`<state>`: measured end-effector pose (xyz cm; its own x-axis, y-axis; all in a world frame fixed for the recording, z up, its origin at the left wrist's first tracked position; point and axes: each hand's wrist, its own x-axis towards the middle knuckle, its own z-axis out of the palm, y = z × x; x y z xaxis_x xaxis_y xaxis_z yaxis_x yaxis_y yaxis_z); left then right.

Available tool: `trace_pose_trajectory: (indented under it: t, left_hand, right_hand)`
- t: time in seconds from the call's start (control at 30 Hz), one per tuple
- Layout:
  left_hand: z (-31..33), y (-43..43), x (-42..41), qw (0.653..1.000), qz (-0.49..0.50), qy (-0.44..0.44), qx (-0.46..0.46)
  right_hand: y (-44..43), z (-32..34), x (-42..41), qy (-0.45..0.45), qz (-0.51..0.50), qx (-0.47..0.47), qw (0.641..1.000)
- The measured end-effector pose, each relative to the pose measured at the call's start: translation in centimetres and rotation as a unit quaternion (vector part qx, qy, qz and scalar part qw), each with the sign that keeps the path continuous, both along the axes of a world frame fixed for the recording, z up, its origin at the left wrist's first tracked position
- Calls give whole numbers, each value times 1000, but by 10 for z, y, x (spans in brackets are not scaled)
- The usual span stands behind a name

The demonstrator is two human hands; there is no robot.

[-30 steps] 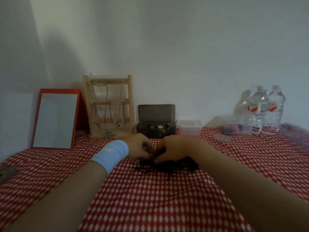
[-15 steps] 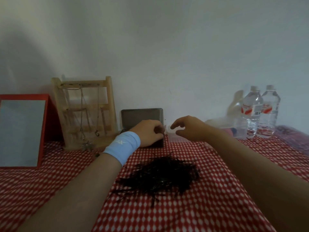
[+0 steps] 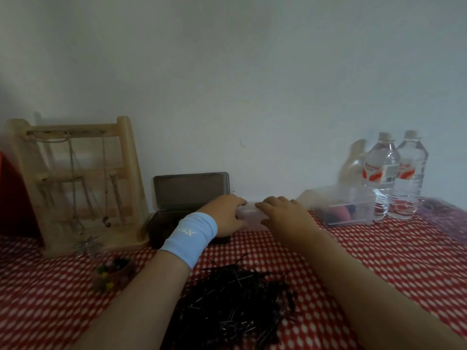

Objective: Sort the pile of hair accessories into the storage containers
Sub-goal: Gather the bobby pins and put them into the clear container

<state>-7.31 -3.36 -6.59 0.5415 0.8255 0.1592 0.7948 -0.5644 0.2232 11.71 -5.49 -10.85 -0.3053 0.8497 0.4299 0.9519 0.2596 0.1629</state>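
A pile of black hairpins [image 3: 235, 304] lies on the red-and-white checked tablecloth [image 3: 379, 261] close to me. At the back, against the wall, stands a small clear plastic container [image 3: 250, 215]. My left hand [image 3: 226, 216], with a light blue wristband, grips its left end. My right hand [image 3: 283, 213] holds its right end, fingers curled over the top. Behind my left wrist stands a dark box [image 3: 188, 195] with its lid up; my hand hides its inside.
A wooden jewellery stand [image 3: 75, 183] with hanging chains stands at the back left. A small pot of coloured bits [image 3: 112, 270] sits in front of it. At the back right are a clear tub [image 3: 346, 210] with dark and pink items and two water bottles [image 3: 396, 173].
Both hands left the hairpin pile and reached back to the wall. They now hold the small clear container. My view has moved closer and to the right.
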Motion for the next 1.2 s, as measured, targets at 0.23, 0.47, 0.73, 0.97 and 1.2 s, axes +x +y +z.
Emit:
trace_pose_trajectory:
  t: [0.23, 0.47, 0.73, 0.97, 1.2]
  left_hand:
    - [-8, 2, -6, 989, -35, -139, 36]
    - [-10, 1, -6, 975, -60, -208, -38]
    - [-6, -4, -7, 976, -14, -216, 12]
    - [-15, 3, -1, 962, 60, -267, 27]
    - [-12, 6, 0, 957, 73, -280, 22]
  right_hand:
    - [-19, 9, -3, 115, 30, -2, 993]
    - [-24, 14, -2, 84, 14, 43, 995]
    - [-17, 2, 5, 196, 93, 153, 964]
    - [-25, 1, 2, 232, 120, 169, 950]
    - [-26, 0, 2, 161, 114, 189, 962]
